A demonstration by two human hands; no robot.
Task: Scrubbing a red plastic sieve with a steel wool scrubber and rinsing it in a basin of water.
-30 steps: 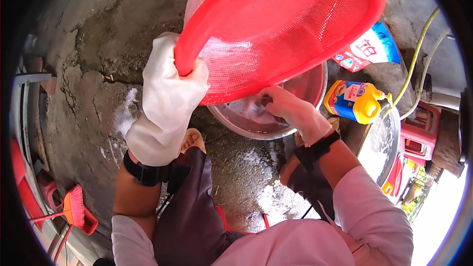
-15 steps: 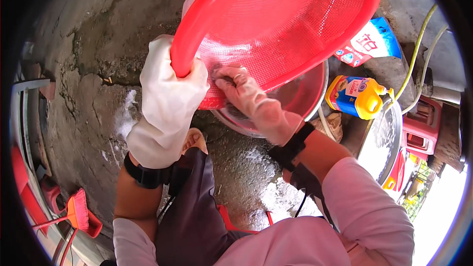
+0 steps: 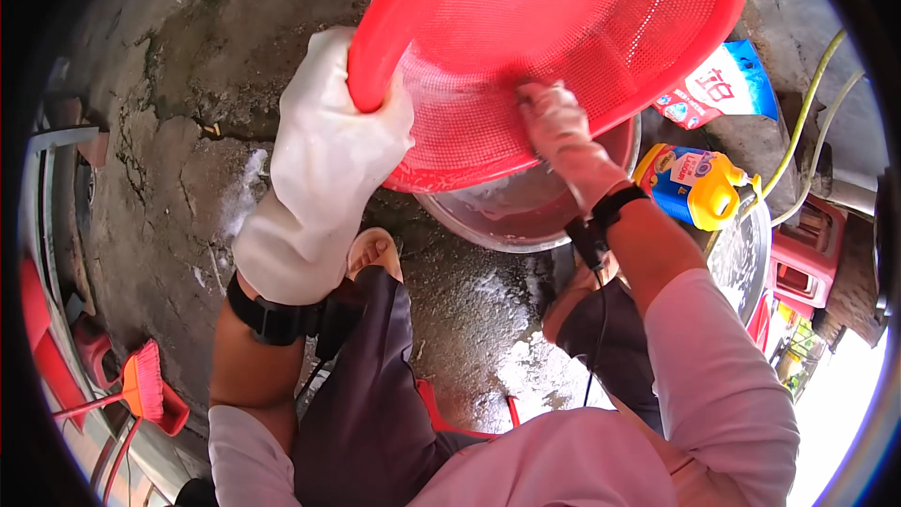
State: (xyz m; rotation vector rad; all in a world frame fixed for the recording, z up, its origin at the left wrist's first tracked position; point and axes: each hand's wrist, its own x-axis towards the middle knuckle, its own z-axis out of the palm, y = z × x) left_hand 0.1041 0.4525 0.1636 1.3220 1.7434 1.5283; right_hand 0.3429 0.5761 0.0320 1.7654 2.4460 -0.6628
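A large red plastic strainer basket (image 3: 511, 9) with a mesh bottom and wall is held up tilted, its hollow side toward me. My left hand (image 3: 343, 117), in a whitish rubber glove, grips its thick rim at the left. Inside the basket, my gloved right hand (image 3: 561, 127) is against the lower mesh wall with its fingers curled. A dark blur shows at those fingertips; whatever they hold cannot be made out. Under the basket stands a round metal basin (image 3: 511, 237), partly covered by it.
Right of the basin are a yellow-and-blue detergent jug (image 3: 693, 186) and a blue, white and red packet (image 3: 723, 86). A yellowish hose (image 3: 802, 108), another round vessel (image 3: 741, 258) and a red stool (image 3: 807, 253) lie beyond. An orange broom (image 3: 144, 380) is at lower left.
My right hand has moved rightward and slightly up along the mesh wall. The basket and my left hand have shifted a little to the right and up, showing more of the basin's front.
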